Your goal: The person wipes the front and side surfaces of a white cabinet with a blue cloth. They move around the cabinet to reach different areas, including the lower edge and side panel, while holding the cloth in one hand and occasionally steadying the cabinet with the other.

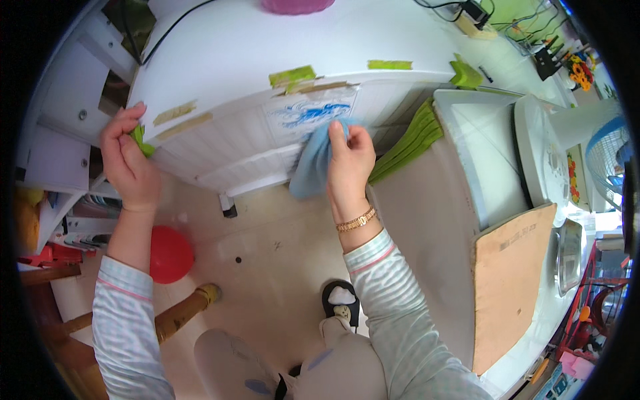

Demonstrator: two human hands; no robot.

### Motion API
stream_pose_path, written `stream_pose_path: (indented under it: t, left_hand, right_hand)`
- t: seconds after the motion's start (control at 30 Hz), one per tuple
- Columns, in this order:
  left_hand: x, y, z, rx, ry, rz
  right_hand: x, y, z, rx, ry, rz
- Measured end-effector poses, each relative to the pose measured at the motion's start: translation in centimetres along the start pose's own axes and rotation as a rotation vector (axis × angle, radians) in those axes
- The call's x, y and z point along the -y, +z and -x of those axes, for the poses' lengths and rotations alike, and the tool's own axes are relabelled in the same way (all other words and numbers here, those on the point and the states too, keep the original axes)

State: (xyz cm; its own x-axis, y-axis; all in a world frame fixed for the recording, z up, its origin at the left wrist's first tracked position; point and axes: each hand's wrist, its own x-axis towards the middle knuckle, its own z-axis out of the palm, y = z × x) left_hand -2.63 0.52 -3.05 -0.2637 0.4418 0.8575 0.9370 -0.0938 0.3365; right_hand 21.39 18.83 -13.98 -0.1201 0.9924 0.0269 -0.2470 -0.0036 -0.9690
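A light blue cloth (313, 162) hangs from my right hand (351, 157), pinched between thumb and fingers in front of the blue-printed panel of a white cabinet (220, 145). My left hand (131, 157) rests at the left front corner of the white top (240, 40), its fingers curled over the edge beside a piece of green tape (142, 141); whether it grips the edge is unclear. More green tape (292, 76) and worn tan tape strips (175, 113) lie along the top's front edge. A green folded cloth (412, 142) hangs to the right of the cabinet front.
A red balloon (171, 255) and a wooden furniture leg (182, 316) are at lower left. White shelving (65, 115) stands at the left. To the right are a cardboard sheet (512, 290), a white fan base (542, 150) and a metal tray (569, 257). Cables and a black router (546, 62) sit at upper right.
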Motion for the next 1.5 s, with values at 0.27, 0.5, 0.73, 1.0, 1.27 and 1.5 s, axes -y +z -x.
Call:
stream_pose_path:
  t: [0.27,0.5,0.73,1.0,1.27,1.5]
  left_hand:
    - [0.5,-0.3,0.2,0.01,0.017,0.025]
    - [0.5,-0.2,0.2,0.014,0.007,0.021]
    - [0.6,-0.3,0.1,0.018,0.018,0.034]
    - [0.8,-0.3,0.2,0.01,-0.004,0.071]
    - [0.8,-0.5,0.2,0.034,0.008,0.048]
    - [0.5,-0.1,0.0,-0.006,0.038,0.019]
  right_hand:
    - [-1.9,-2.5,-2.9,0.091,-0.095,-0.386]
    - [-0.5,-1.7,-2.1,-0.094,0.196,-0.329]
    - [0.8,-1.6,-3.7,-0.088,-0.29,-0.015]
    - [0.7,-0.5,-1.7,-0.117,-0.047,0.027]
    - [0.4,0.9,-3.9,-0.393,-0.385,0.311]
    - [0.2,1.0,-3.3,-0.345,-0.385,0.144]
